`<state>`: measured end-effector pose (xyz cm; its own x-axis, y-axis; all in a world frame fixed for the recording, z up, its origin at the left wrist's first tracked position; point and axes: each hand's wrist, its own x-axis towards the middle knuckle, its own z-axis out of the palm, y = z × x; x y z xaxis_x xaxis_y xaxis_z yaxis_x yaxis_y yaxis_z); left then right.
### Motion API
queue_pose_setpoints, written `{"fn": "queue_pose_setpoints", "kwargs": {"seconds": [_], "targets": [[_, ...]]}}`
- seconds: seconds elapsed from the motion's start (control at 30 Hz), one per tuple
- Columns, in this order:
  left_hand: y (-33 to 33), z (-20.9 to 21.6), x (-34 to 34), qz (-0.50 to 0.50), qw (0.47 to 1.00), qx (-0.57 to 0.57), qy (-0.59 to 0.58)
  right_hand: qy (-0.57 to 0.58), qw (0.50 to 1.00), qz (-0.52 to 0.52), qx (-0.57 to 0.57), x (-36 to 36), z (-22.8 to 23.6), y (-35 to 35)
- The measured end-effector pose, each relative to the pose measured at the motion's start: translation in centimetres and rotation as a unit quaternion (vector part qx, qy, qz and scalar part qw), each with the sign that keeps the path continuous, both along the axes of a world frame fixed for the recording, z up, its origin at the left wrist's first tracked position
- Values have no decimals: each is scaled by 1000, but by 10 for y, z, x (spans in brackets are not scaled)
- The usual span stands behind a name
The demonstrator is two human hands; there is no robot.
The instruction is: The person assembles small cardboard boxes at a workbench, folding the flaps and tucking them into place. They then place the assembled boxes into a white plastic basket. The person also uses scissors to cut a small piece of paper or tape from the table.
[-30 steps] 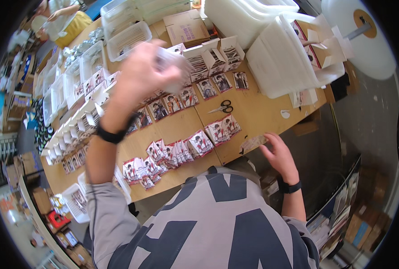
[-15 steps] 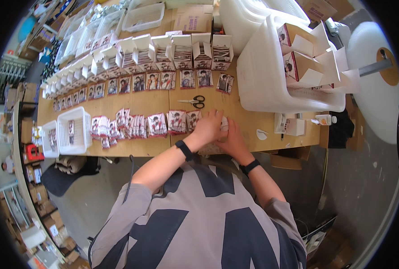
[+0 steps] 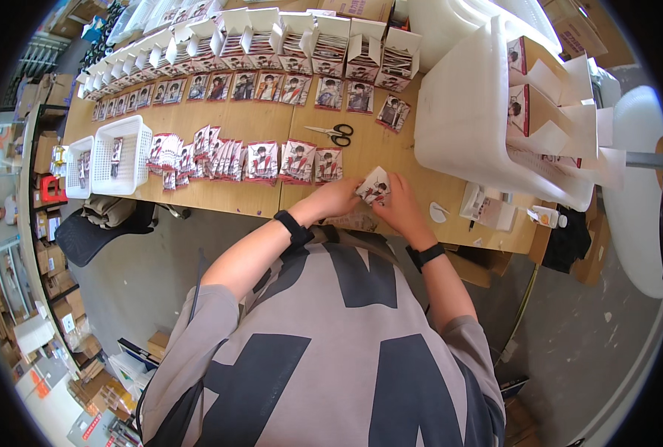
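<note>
Near the table's front edge, a small printed box (image 3: pixel 375 185) with a pale top and a character picture on its side is between my two hands. My right hand (image 3: pixel 403 209) grips it from the right. From the left, my left hand (image 3: pixel 336 198) has its fingers closed against the box's edge. Left of my hands lie flat red-and-white picture packets (image 3: pixel 329 165), in overlapping piles along the table. Beyond my hands rests a pair of black-handled scissors (image 3: pixel 333 135). Below my wrists a further printed packet or sheet (image 3: pixel 352 221) shows in part.
A row of open white boxes (image 3: pixel 331 46) filled with packets runs across the back, single packets (image 3: pixel 360 97) in front. White baskets (image 3: pixel 125 159) stand at left. A large white tub (image 3: pixel 462 127) holding open cartons, a plastic spoon (image 3: pixel 439 214) and a small bottle (image 3: pixel 547 217) are at right.
The view has shifted, so the table's contents sit higher. The small box, mostly covered by my hands before, now shows tilted between them.
</note>
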<state>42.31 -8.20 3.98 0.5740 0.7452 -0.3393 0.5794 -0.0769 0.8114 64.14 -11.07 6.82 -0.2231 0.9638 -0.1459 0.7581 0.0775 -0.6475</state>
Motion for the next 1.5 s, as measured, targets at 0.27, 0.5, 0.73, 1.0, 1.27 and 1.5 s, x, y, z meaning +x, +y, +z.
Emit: {"fn": "queue_pose_setpoints", "kwargs": {"seconds": [0.27,0.5,0.73,1.0,1.27,1.5], "targets": [[-8,26,24,15,995,-18,102,-43,996,39,-65,-7,7,31],[-22,-2,40,47,979,136,142,-49,995,-7,-84,-15,12,33],[0,-7,30,16,982,171,77,-88,990,6,-111,-13,5,42],[19,5,25,-41,986,154,50,-167,975,18,-145,-22,9,49],[22,-2,26,-43,979,200,9,-91,971,20,-219,-17,17,55],[28,2,35,-50,985,165,18,74,975,2,-208,12,20,46]]}}
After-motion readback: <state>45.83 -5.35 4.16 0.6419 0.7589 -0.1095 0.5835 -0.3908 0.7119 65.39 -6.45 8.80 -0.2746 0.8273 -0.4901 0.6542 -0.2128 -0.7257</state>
